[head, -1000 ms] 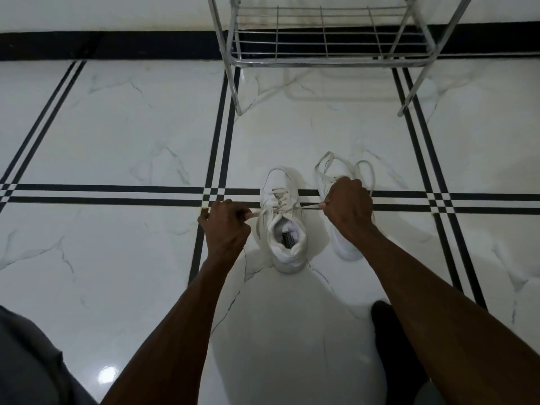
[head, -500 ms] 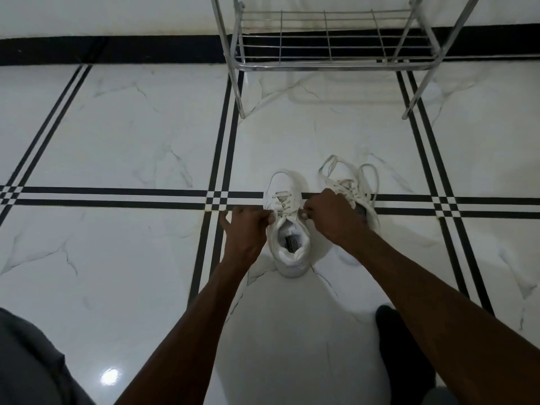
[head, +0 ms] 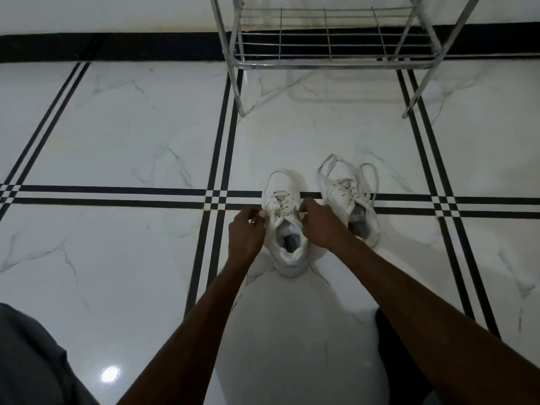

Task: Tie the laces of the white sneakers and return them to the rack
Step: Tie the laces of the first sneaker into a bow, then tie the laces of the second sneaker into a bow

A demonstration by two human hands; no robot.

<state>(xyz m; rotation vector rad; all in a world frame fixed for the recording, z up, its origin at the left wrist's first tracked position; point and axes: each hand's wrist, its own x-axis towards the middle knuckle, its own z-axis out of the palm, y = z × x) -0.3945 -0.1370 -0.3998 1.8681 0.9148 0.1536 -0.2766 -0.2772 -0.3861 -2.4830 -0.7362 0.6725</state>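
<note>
Sneakers: two white shoes are set on the floor at centre frame; the near sneaker (head: pixel 285 226) lies between the hands, the second sneaker (head: pixel 349 200) just to its right.
Change: the hands, spread wide with the laces pulled taut a second ago, have been brought in against the near sneaker's sides.
Left hand (head: pixel 247 232): fingers are curled at the shoe's left edge, pinched on a lace end.
Right hand (head: pixel 320 225): fingers are closed at the shoe's right edge; a lace (head: pixel 282 210) appears to be pinched, though the tips are partly hidden.
Surface: glossy white marble-look floor (head: pixel 122 135) crossed by double black lines; a black skirting band runs along the top.
Rack (head: pixel 330 45): a chrome wire rack stands at upper centre, well apart from the shoes.
Orientation: both toes point to the top of the frame, heels toward the bottom; long axes run near vertical.
Second sneaker laces: loose, looped around its toe.
</note>
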